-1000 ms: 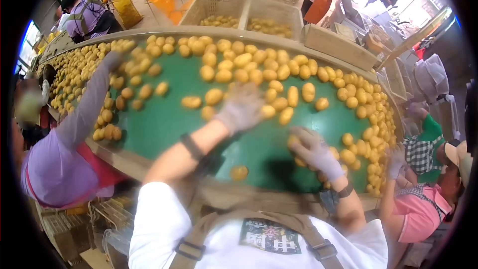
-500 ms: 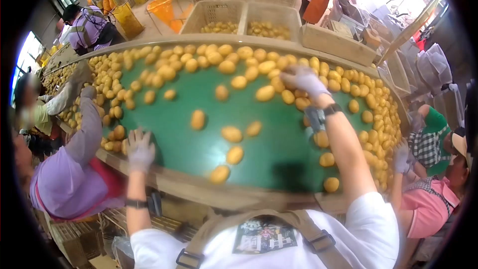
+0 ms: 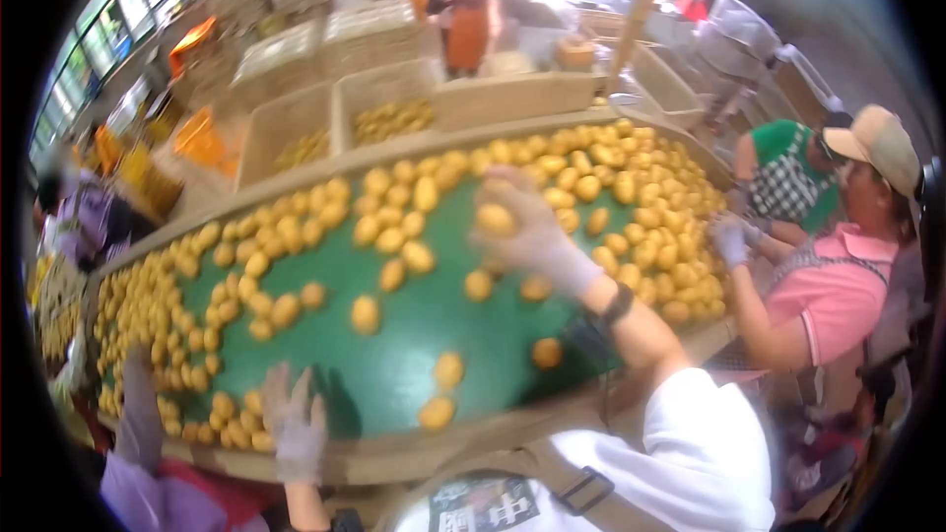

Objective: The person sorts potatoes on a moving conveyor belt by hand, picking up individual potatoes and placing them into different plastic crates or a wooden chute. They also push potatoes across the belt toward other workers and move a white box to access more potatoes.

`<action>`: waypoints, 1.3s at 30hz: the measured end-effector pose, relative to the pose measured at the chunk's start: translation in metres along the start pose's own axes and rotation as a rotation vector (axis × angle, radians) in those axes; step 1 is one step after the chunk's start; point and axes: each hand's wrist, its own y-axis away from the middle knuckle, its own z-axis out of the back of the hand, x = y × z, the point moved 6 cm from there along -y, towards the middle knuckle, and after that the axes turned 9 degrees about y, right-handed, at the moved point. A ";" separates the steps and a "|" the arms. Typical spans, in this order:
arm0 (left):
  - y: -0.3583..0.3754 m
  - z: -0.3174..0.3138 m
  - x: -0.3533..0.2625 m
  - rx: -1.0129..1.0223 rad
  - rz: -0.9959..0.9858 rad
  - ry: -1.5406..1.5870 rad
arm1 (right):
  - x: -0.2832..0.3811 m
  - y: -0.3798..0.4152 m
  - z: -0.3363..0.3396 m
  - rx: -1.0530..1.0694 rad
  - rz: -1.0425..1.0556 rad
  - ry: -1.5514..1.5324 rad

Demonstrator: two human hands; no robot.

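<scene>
My right hand [image 3: 537, 236], in a pale glove, is over the green belt [image 3: 414, 286]. Its fingers curl round a yellow potato [image 3: 495, 220], slightly blurred by motion. Close to this hand lie a potato [image 3: 478, 285] and another potato [image 3: 535, 287]. My left hand [image 3: 296, 424], gloved as well, has its fingers spread at the belt's near edge, holding nothing. Left of it sits a small group of potatoes [image 3: 232, 424]. Loose potatoes are scattered across the belt, and a dense heap of potatoes [image 3: 655, 207] covers its right end.
A raised wooden rim [image 3: 434, 458] borders the belt. Beyond the far side stand plastic crates [image 3: 258, 143] with potatoes in them. To the right a co-worker in pink [image 3: 838, 286] has gloved hands at the heap. A co-worker's purple sleeve [image 3: 138, 483] is at lower left.
The view has swung to the right. My right hand has come back from the far-side potatoes toward the belt's middle and now has a potato in it. My left hand stays near the edge.
</scene>
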 end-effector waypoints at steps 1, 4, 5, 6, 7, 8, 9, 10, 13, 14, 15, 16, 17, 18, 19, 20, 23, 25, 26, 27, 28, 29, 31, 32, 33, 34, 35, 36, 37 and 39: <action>-0.004 -0.004 -0.001 0.016 -0.006 -0.032 | 0.021 -0.009 0.048 -0.150 0.096 0.054; -0.020 -0.007 -0.004 0.058 -0.016 -0.116 | 0.030 -0.010 0.167 -0.602 0.293 0.304; -0.026 -0.009 -0.012 0.063 -0.028 -0.116 | 0.005 -0.013 0.195 -0.711 0.261 0.380; -0.027 -0.010 -0.019 0.070 -0.033 -0.115 | -0.035 -0.022 0.215 -0.772 0.147 0.448; -0.031 -0.012 -0.027 0.085 -0.054 -0.052 | -0.082 -0.035 0.231 -0.790 -0.012 0.527; -0.031 -0.013 -0.034 0.098 -0.078 -0.048 | -0.125 -0.047 0.238 -0.749 -0.166 0.590; -0.031 -0.014 -0.043 0.105 -0.100 -0.042 | -0.165 -0.053 0.238 -0.664 -0.307 0.643; -0.034 -0.017 -0.051 0.101 -0.122 -0.032 | -0.198 -0.046 0.232 -0.573 -0.361 0.639; -0.025 -0.026 -0.049 0.083 -0.096 0.007 | -0.241 -0.019 0.159 -0.276 -0.266 0.522; -0.021 -0.027 -0.050 0.100 -0.076 0.011 | -0.241 -0.005 0.121 -0.125 -0.263 0.511; -0.016 -0.028 -0.047 0.102 -0.067 0.039 | -0.208 0.004 0.086 0.091 -0.359 0.603; -0.011 -0.026 -0.046 0.110 -0.066 0.041 | -0.170 0.015 0.050 0.336 -0.428 0.706; -0.010 -0.024 -0.046 0.111 -0.066 0.043 | -0.130 0.028 0.016 0.582 -0.460 0.796; -0.010 -0.021 -0.045 0.106 -0.064 0.047 | -0.110 0.045 -0.015 0.525 -0.327 0.691; -0.009 -0.020 -0.041 0.085 -0.066 0.036 | -0.099 0.057 -0.038 0.475 -0.196 0.581; -0.008 -0.020 -0.034 0.066 -0.063 0.027 | -0.087 0.058 -0.057 0.613 -0.073 0.191; 0.013 -0.010 -0.022 0.085 0.017 -0.046 | -0.060 0.027 -0.056 0.762 -0.205 -0.277; 0.009 0.001 -0.027 0.034 0.011 -0.028 | -0.106 0.018 -0.039 0.459 -0.122 -0.079; 0.013 0.005 -0.026 0.032 0.025 -0.023 | -0.154 0.020 0.003 0.294 -0.204 0.138; 0.016 0.006 -0.026 0.026 0.035 -0.013 | -0.209 0.028 0.053 0.191 -0.362 0.313; 0.017 0.006 -0.027 0.013 0.042 0.001 | -0.252 0.043 0.095 0.111 -0.529 0.427; 0.016 0.005 -0.034 -0.009 0.034 0.025 | -0.271 0.052 0.117 0.066 -0.662 0.427; 0.000 0.002 -0.055 0.035 -0.042 0.134 | -0.277 0.054 0.103 0.032 -0.728 0.121; -0.009 0.000 -0.066 0.060 -0.082 0.189 | -0.257 0.047 0.083 0.020 -0.754 -0.073; -0.015 -0.007 -0.080 0.070 -0.161 0.213 | -0.258 0.047 0.073 0.036 -0.759 -0.081; -0.023 -0.017 -0.089 0.082 -0.248 0.236 | -0.260 0.046 0.064 0.052 -0.764 -0.088; -0.033 -0.026 -0.102 0.109 -0.335 0.275 | -0.290 0.046 0.055 0.091 -0.734 0.091; -0.039 -0.034 -0.115 0.135 -0.426 0.312 | -0.294 0.045 0.045 0.093 -0.765 0.099; -0.040 -0.041 -0.127 0.155 -0.492 0.306 | -0.297 0.045 0.035 0.095 -0.796 0.107; -0.042 -0.052 -0.143 0.183 -0.619 0.295 | -0.282 0.048 0.015 0.088 -0.873 0.004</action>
